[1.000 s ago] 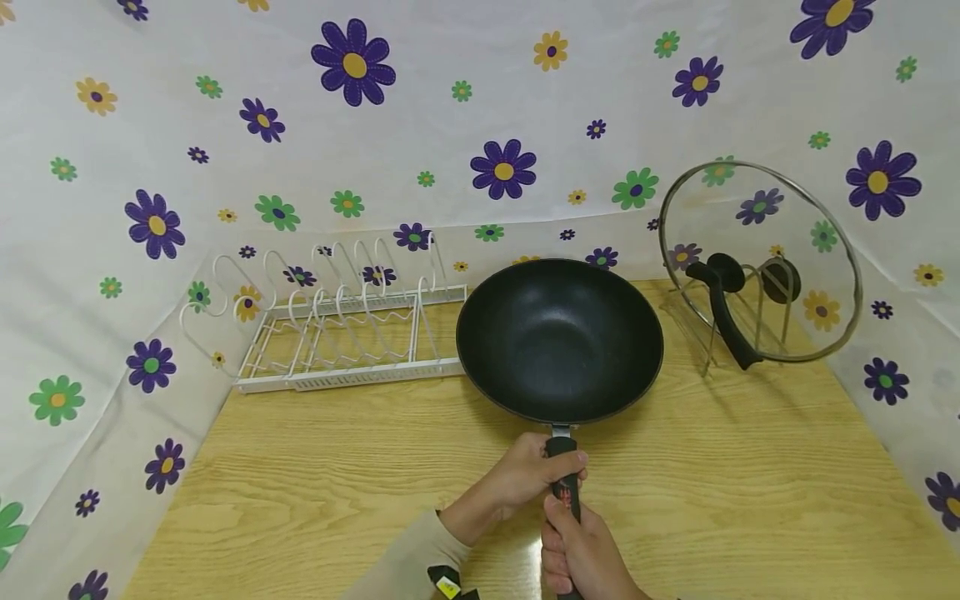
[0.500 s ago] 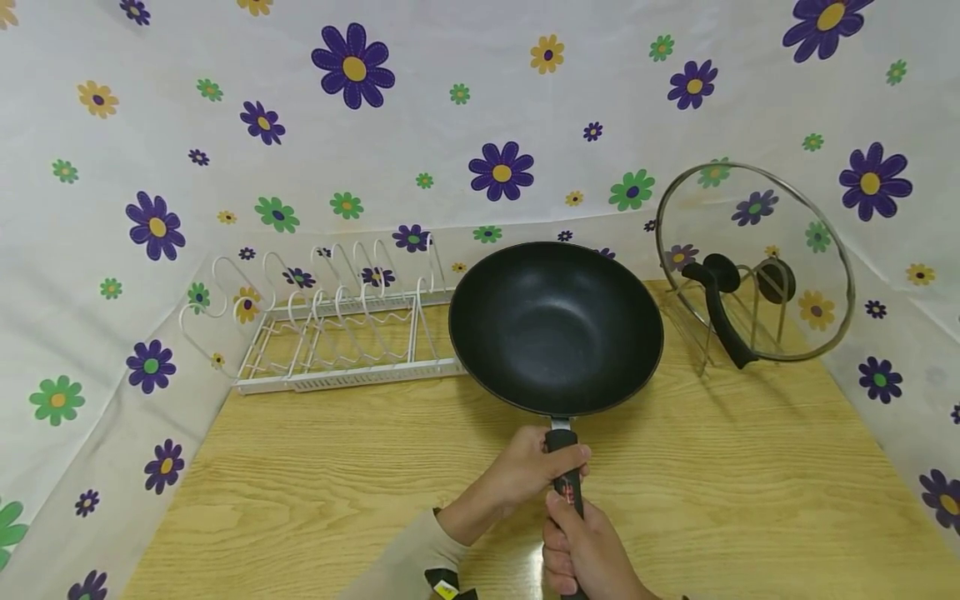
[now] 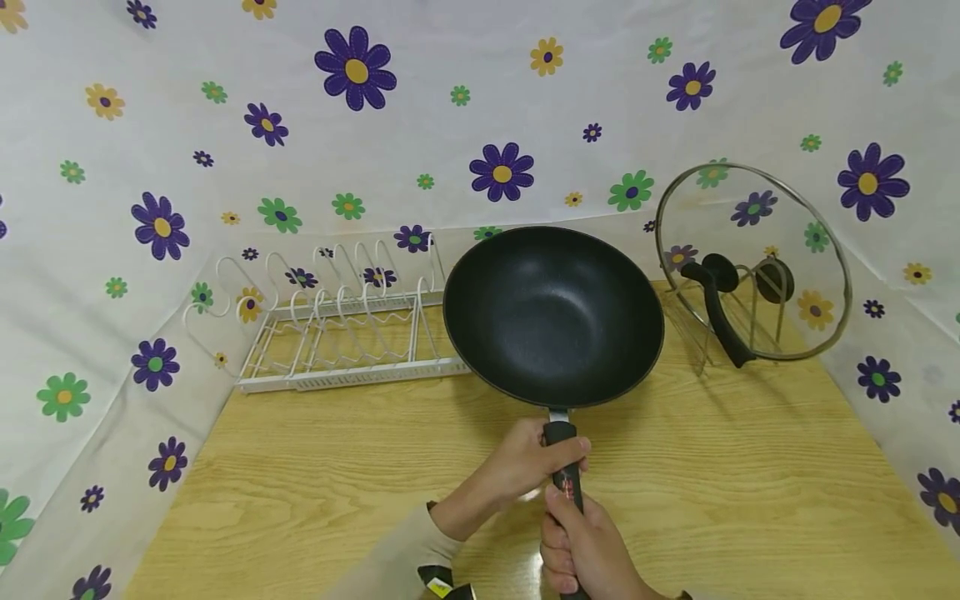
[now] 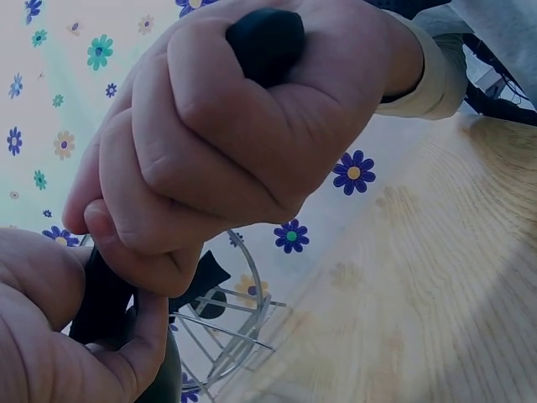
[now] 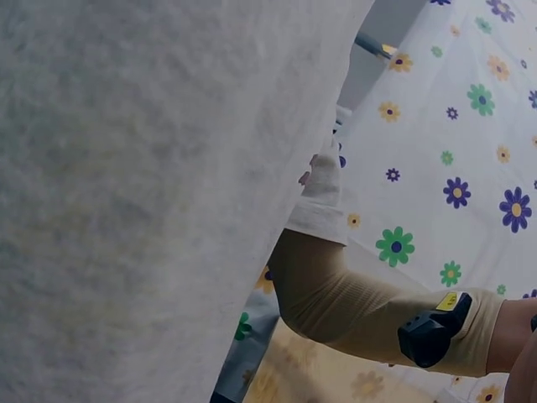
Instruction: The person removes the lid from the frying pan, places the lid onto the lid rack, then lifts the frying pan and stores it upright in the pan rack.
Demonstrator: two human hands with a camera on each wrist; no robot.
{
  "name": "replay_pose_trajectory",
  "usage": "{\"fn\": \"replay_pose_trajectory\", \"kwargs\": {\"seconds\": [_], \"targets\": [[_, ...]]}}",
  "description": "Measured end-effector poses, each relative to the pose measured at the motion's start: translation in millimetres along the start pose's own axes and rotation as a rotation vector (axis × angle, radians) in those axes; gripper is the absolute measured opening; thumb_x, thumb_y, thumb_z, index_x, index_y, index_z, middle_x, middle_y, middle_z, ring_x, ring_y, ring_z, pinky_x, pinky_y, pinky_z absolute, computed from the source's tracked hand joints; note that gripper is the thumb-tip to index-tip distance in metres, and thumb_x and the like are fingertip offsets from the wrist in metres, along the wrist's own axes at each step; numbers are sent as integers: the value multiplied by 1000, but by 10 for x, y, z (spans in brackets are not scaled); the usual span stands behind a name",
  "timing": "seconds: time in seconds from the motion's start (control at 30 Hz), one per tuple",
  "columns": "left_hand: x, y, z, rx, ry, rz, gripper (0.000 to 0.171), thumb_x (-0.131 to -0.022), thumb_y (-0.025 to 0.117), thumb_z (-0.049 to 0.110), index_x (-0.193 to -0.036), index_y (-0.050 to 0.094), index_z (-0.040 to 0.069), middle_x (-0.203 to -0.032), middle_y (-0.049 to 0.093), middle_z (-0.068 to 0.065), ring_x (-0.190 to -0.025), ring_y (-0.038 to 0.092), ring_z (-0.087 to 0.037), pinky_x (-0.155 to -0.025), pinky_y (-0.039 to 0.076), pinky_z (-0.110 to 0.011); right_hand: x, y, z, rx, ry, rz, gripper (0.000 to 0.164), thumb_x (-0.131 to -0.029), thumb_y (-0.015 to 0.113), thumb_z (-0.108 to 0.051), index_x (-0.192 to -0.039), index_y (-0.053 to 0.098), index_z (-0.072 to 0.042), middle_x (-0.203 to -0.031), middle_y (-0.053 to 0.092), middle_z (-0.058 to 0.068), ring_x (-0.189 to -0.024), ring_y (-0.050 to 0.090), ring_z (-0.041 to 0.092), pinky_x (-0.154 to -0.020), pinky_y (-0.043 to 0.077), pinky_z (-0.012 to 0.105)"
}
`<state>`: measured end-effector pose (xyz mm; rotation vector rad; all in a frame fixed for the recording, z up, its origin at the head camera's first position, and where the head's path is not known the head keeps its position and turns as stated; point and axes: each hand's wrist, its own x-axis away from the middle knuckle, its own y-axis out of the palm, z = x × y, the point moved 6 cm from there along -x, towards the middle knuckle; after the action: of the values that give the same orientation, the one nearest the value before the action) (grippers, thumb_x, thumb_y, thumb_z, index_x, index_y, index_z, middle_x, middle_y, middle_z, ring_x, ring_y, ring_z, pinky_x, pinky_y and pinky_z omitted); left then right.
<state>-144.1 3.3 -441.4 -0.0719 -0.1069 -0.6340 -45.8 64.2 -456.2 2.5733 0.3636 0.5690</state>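
Note:
A black wok (image 3: 553, 321) is tilted up over the middle of the table in the head view, its dark inside facing me. My left hand (image 3: 523, 457) grips its black handle (image 3: 560, 432) near the pan, thumb laid across the top. Farther down, my right hand (image 3: 588, 546) holds the same handle with curled fingers. In the left wrist view the right hand (image 4: 226, 138) wraps the handle, whose dark end (image 4: 268, 46) sticks out above. The left hand (image 4: 75, 327) grips it lower in that view.
On the left stands a white wire rack (image 3: 352, 333), partly behind the wok. A glass lid (image 3: 847, 292) with a dark handle leans in a wire stand (image 3: 705, 354) at the right. Flowered cloth (image 3: 420, 108) surrounds the wooden table (image 3: 315, 483). Pale fabric (image 5: 151, 185) fills much of the right wrist view.
The wok has risen in the head view, and more table shows below its rim. Both hands have kept their grip on the handle; the left has moved up slightly with it.

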Motion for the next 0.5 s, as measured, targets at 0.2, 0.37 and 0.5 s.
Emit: {"fn": "replay_pose_trajectory", "kwargs": {"seconds": [0.2,0.37,0.5], "targets": [[8,-27,87,2,18,-16,24,-98,66,18,-91,68,-5,-79,70,-1,-71,64,-10,-67,50,-22,16,47,-76,10,-10,-30,30,-111,40,-36,-93,33,-14,-62,34,-12,-46,32,-1,-44,30,13],[29,-38,167,-13,29,-24,25,-98,66,19,-93,68,-5,-80,70,-2,-72,64,-10,-69,50,-22,26,81,-116,2,-7,-40,30,-111,41,-37,-94,33,-13,-62,33,-11,-46,31,-1,-44,30,14],[50,-43,236,-32,37,-36,26,-99,65,20,-95,68,-5,-82,71,-5,-73,64,-10,-70,50,-22,47,114,-147,4,-6,-45,29,-111,40,-36,-96,33,-13,-61,33,-11,-45,31,-1,-43,30,14]]}}
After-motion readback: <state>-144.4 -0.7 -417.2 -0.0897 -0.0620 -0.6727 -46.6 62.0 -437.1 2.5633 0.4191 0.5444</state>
